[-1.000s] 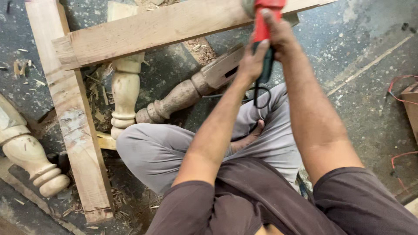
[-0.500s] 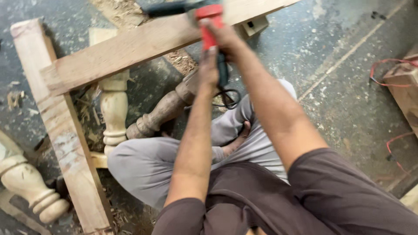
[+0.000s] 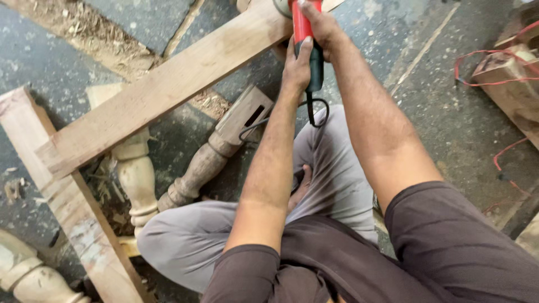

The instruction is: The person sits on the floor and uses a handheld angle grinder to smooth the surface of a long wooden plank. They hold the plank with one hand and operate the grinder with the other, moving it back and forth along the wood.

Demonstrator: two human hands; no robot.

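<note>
Over plank — both hands' fingers wrapped tight round red grinder: left hand, right hand.

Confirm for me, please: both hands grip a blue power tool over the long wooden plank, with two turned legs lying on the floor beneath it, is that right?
Not quite: the power tool is red, not blue, as the head view shows. The left hand and right hand do grip it over the plank, with turned legs on the floor beneath.

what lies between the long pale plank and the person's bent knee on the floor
In the head view, two turned wooden legs lie there: a pale one and a darker one, both running under the plank toward the knee.
</note>
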